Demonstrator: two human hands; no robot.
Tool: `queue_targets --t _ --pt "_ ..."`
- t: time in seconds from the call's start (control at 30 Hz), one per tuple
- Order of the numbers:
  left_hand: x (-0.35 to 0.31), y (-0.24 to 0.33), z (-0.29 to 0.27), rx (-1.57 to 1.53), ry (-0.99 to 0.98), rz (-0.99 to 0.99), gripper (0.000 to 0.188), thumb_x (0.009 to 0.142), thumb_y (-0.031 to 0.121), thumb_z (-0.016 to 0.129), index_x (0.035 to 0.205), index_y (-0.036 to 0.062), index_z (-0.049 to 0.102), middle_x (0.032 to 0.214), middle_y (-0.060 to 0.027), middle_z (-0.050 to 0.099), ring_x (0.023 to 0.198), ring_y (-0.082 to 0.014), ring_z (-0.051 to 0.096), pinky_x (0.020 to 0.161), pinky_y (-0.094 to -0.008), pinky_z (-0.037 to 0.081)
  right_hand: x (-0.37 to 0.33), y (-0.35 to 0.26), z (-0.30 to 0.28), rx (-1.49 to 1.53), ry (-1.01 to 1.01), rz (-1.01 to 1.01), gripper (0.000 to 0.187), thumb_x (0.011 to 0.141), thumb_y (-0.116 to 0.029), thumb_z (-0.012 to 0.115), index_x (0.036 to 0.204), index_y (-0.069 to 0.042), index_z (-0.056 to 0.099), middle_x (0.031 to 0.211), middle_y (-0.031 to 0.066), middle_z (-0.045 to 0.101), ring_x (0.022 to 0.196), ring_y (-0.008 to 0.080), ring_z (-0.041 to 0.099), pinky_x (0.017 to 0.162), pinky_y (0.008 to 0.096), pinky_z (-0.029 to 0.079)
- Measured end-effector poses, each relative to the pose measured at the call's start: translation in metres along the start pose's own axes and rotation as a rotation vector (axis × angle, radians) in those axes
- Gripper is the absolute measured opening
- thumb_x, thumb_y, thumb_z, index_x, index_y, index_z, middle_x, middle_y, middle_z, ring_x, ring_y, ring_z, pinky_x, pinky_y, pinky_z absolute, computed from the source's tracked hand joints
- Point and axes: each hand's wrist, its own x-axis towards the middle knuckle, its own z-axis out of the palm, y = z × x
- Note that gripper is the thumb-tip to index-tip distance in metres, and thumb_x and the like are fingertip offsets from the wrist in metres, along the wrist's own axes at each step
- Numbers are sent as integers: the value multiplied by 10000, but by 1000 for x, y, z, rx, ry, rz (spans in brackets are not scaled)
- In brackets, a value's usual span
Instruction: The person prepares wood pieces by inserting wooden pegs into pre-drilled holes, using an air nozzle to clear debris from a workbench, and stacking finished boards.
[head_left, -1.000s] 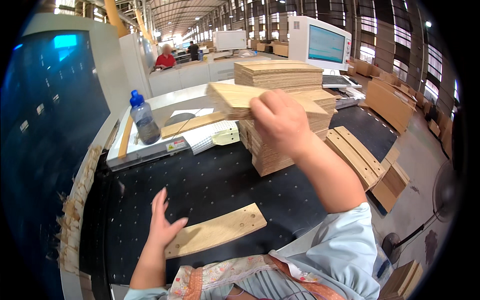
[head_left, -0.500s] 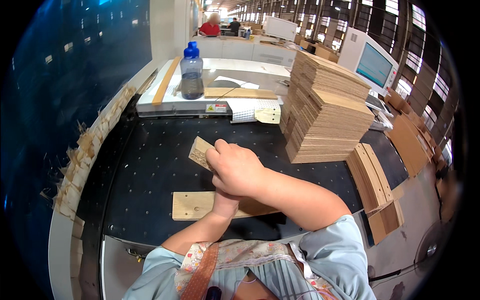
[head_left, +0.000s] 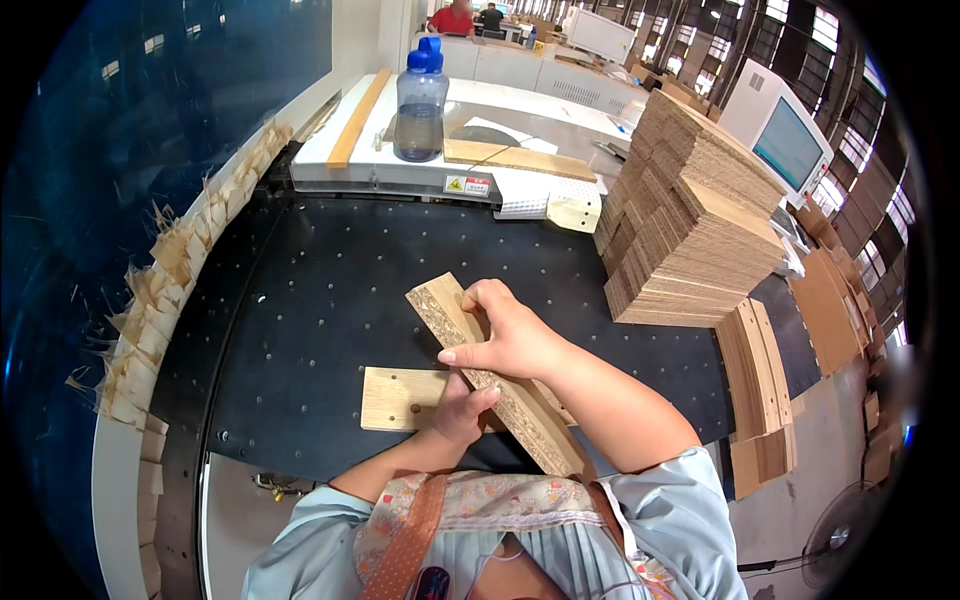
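A thick particleboard strip [head_left: 515, 412] is held slantwise above the black table, its rough edge showing and its lower end close to my apron. My right hand [head_left: 510, 335] is closed over its upper part, thumb on the near edge and fingers on the far side. Lower down, my left hand [head_left: 463, 412] grips the strip from beneath, with its thumb against the edge and the other fingers hidden. Under both hands a second wooden strip [head_left: 385, 398] with drilled holes lies flat on the table, partly covered by the held one.
Tall stacked boards [head_left: 690, 220] stand at the right on the perforated black table [head_left: 330, 300]. Beside them lie more drilled strips [head_left: 755, 365]. A blue-capped bottle [head_left: 420, 105] stands on the white machine bed [head_left: 330, 180] behind. Frayed packing [head_left: 185, 250] lines the left machine's edge.
The held strip has come nearer and turned so its long edge shows. My hands, crossed over each other before, are now apart along it. The view has shifted slightly.
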Motion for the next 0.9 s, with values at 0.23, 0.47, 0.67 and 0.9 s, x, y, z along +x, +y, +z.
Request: queue_targets --t 0.23,0.47,0.67,0.9 --pt "-5 -17 -30 -158 -26 -42 565 746 85 651 1252 60 400 1137 -63 527 1053 -173 530 875 -311 467 5 17 2 126 -4 79 576 673 -356 757 991 20 460 1034 189 453 957 269 494 846 349 420" --pt "-11 -19 -25 158 89 55 491 751 44 625 1211 59 453 1105 -37 516 1017 -155 502 831 -308 428 -2 -1 20 -183 88 -83 621 658 -392 761 1009 30 472 1055 193 465 1012 353 469 881 407 405" --pt "-5 -27 -22 408 130 242 450 783 32 588 1209 27 443 1167 -56 488 1067 -160 474 882 -315 407 9 -35 17 -376 122 -327 406 637 -265 735 902 -41 523 916 108 499 900 300 488 766 394 413" --pt "-8 -20 2 217 136 182 512 831 134 626 1272 13 397 1258 -75 452 1158 -184 432 959 -342 366 29 -54 28 -651 89 -378 251 625 -197 702 769 -67 542 803 75 484 775 249 500 661 367 421"
